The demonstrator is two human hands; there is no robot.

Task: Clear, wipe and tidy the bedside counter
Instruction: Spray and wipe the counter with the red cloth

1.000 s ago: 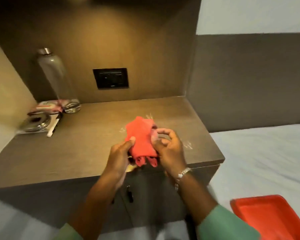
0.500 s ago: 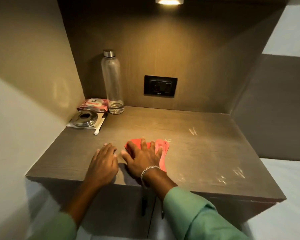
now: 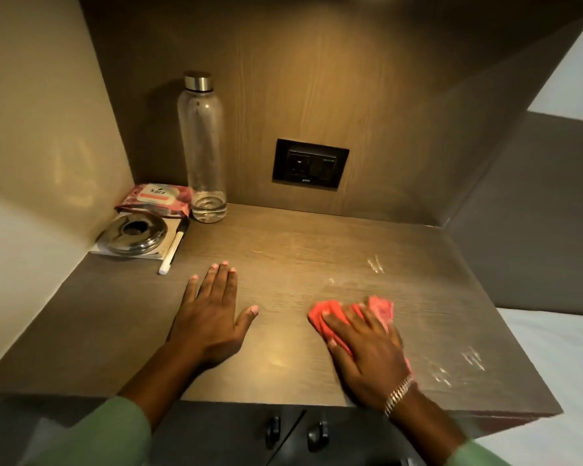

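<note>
The brown wooden bedside counter (image 3: pixel 283 257) fills the middle of the head view. My right hand (image 3: pixel 367 351) presses a red cloth (image 3: pixel 381 306) flat on the counter near its front right. Only the cloth's far edge and left corner show past my fingers. My left hand (image 3: pixel 212 317) lies flat on the counter, fingers spread, holding nothing, to the left of the cloth. White smears (image 3: pixel 375 264) mark the wood beyond the cloth, and more smears (image 3: pixel 458 364) sit near the right front corner.
At the back left stand a clear bottle (image 3: pixel 202 149) with a metal cap, a pink wipes pack (image 3: pixel 154 199), a round metal dish (image 3: pixel 132 234) on white paper, and a white pen (image 3: pixel 172 247). A black socket plate (image 3: pixel 310 163) is on the back wall. Cabinet handles (image 3: pixel 297 432) sit below; a bed (image 3: pixel 559 364) lies right.
A second ago both hands held the cloth above the counter's front edge. The cloth then went down on the wood, and my right hand has slid it to the right, away from my left hand.
</note>
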